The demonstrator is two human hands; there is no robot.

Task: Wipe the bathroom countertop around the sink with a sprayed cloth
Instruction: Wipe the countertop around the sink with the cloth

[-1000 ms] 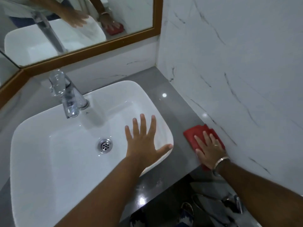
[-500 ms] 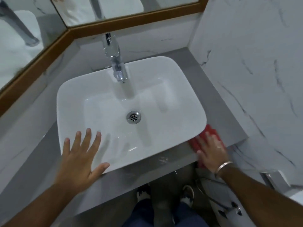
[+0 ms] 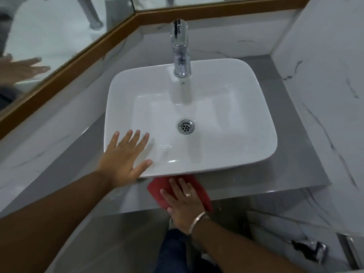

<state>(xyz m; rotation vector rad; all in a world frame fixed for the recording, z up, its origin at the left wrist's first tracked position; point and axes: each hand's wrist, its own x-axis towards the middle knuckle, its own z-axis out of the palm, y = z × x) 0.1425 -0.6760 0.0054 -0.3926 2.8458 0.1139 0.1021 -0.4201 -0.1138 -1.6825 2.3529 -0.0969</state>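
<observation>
Red cloth (image 3: 157,187) lies flat on the grey countertop (image 3: 256,180) at the sink's 6 o'clock, its far edge tucked just under the overhang of the white basin (image 3: 216,107). The right hand (image 3: 184,201) presses it down with palm flat and fingers spread, not bunching or pinching the fabric. The left hand (image 3: 126,156) is open too, fingers splayed, resting on the basin's rim at about 7 o'clock (a brace, by the look of it). I judge the step in hand to be the pass along the front strip of counter. Next, the cloth likely has to slide toward 8 and 9 o'clock, the narrow grey band beside the marble wall (image 3: 49,146); that calls for lifting the left hand clear and keeping pressure even so the cloth does not slip off the front edge.
</observation>
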